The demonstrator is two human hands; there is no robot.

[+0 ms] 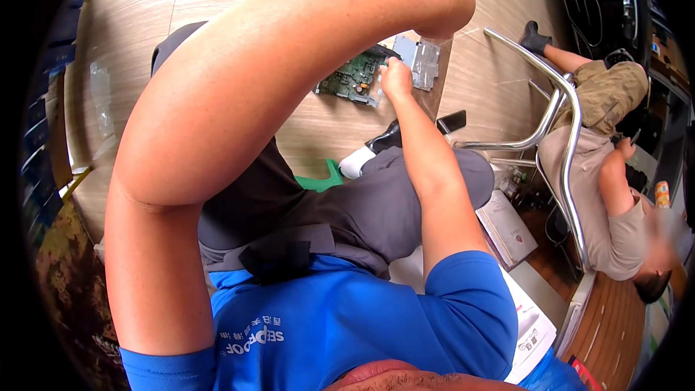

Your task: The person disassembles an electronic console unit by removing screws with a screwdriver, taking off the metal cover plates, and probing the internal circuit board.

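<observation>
A green circuit board with many small parts lies low over the floor, between my legs. My right hand is at its right edge, the fingers closed around that edge. A metal plate lies just beyond the board and partly shows past my right hand. My left arm crosses the upper part of the view, close to the camera, and hides part of the board. At its end, my left hand is bent downward, above and to the right of the board. Its fingers are hidden, so what it holds does not show.
A green stool is under me. A dark phone lies on the floor near my right knee. Bent metal tubing of a chair stands at right, where another person sits. A box lies beside my right leg.
</observation>
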